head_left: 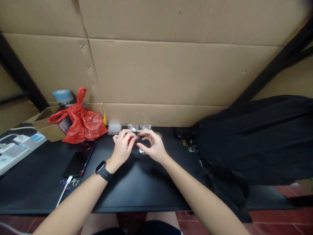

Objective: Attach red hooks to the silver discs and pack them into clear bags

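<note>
My left hand [122, 146] and my right hand [153, 146] meet over the far middle of a black table [137, 186]. The fingers of both are curled in a pinch round a small red thing [133, 141] held between them; it is too small to name. A thin pale piece stands upright between the fingertips. I wear a black watch [104, 171] on my left wrist. Small clear round pieces [146, 127] lie just behind the hands, and one [142, 151] lies under my right hand.
A red plastic bag [81, 122] and an open cardboard box [47, 125] sit at the back left. A dark phone [77, 162] with a white cable lies left of my arm. A white power strip [17, 147] is at far left. Black cloth [251, 143] covers the right side. Cardboard lines the wall.
</note>
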{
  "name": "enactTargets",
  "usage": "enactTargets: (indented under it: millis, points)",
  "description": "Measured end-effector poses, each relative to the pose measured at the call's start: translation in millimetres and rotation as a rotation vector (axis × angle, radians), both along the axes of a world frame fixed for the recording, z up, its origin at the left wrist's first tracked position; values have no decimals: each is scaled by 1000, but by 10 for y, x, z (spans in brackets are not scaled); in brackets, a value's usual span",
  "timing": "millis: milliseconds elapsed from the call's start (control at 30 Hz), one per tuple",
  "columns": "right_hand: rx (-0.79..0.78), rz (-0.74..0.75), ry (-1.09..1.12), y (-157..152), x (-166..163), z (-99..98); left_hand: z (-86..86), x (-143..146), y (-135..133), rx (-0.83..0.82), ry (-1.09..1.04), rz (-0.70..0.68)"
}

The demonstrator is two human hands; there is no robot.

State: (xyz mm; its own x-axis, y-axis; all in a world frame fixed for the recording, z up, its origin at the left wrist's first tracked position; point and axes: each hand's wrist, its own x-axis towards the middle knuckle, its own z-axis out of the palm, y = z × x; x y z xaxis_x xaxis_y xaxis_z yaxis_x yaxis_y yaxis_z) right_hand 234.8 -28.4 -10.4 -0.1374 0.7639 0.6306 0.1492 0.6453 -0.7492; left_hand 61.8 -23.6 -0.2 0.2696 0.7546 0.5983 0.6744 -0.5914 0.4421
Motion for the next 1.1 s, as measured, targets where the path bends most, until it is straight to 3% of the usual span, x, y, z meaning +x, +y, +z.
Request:
enactTargets:
  millis: [367,600,833,1100]
  points:
    - [24,7,-28,-6,-3,-13,-32,-9,-13,119,30,43]
    - [-147,80,127,-29,-64,-27,-35,-17,-23,139,55,65]
    - [-372,19,33,8,14,-20,-13,-21,-41,140,73,82]
    - [-272,97,-124,10,42,45,-6,-16,-57,153,34,74]
